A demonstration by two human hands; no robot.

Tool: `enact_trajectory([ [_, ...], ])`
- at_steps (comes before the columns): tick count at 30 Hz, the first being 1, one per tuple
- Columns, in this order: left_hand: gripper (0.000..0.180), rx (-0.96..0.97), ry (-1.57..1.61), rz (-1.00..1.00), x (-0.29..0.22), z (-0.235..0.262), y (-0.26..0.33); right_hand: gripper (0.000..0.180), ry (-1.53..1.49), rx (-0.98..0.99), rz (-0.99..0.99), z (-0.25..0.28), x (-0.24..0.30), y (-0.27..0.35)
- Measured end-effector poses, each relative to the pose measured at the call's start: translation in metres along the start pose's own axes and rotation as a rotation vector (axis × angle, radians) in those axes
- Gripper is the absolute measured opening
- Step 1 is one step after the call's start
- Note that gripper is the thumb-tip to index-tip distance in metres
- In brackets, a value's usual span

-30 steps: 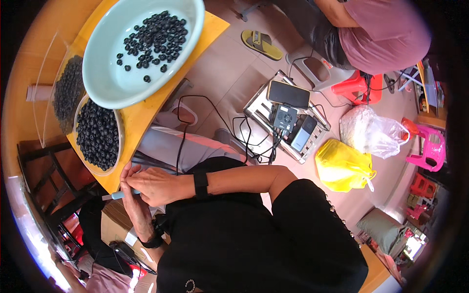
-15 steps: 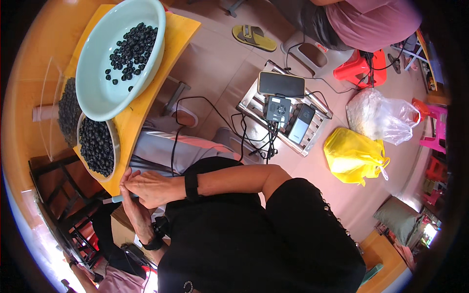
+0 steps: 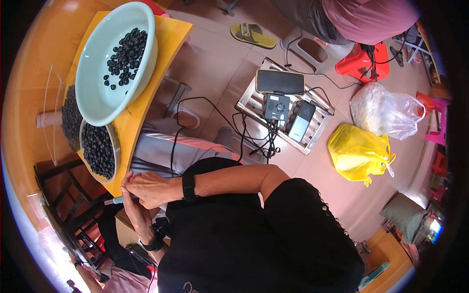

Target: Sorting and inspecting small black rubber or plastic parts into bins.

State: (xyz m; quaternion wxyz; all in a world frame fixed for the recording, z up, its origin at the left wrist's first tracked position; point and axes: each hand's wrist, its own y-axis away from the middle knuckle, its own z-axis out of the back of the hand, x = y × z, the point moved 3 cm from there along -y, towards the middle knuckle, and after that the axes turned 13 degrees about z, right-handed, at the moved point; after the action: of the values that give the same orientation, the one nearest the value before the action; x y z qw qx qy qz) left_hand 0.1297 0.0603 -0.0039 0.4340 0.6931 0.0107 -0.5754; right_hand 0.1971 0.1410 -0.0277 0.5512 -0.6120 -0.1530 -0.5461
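Observation:
My right hand (image 3: 154,189) is closed, back upward, beside the table's near corner. A slim tool with a light-blue handle (image 3: 118,199) juts out leftward from between the hands, its grey tip like a small knife. Against the right hand's fingers presses my left hand (image 3: 138,215), partly curled; whatever it pinches is hidden. Beyond the hands, a round bowl (image 3: 117,154) is heaped with dark round berries (image 3: 97,150), which look like blueberries. Farther along stands a large pale-green basin (image 3: 93,80) with more dark berries (image 3: 128,58) along one side.
The yellow table (image 3: 168,41) holds both containers; a dark heap (image 3: 72,119) lies behind them. A slatted metal stool (image 3: 312,136) carries a phone, black box, power bank and cables. Yellow (image 3: 354,154) and clear (image 3: 391,117) bags sit on the floor. Other people sit nearby.
The view has shifted slightly, so the basin and bowl appear a little lower. Both hands keep nearly the same pose, with the tool still between them.

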Motion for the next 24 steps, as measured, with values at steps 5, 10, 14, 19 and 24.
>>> enact_trajectory([
  [5, 0.057, -0.024, -0.019, 0.004, -0.005, -0.008, 0.005, 0.025, -0.008, -0.016, 0.030, -0.002, -0.003, 0.000],
  [10, 0.057, -0.047, -0.036, 0.001, -0.004, -0.008, 0.006, 0.025, -0.012, -0.004, 0.018, 0.000, -0.002, 0.001],
  [14, 0.056, -0.026, -0.017, 0.002, 0.000, -0.003, 0.001, 0.025, -0.001, -0.023, 0.040, 0.002, -0.002, 0.002],
  [19, 0.054, -0.046, 0.005, 0.016, 0.004, 0.006, -0.002, 0.026, -0.007, 0.024, 0.017, -0.004, -0.005, -0.001],
  [24, 0.053, -0.002, 0.006, 0.030, 0.006, 0.006, -0.008, 0.027, 0.000, -0.001, 0.020, -0.005, -0.011, -0.002],
])
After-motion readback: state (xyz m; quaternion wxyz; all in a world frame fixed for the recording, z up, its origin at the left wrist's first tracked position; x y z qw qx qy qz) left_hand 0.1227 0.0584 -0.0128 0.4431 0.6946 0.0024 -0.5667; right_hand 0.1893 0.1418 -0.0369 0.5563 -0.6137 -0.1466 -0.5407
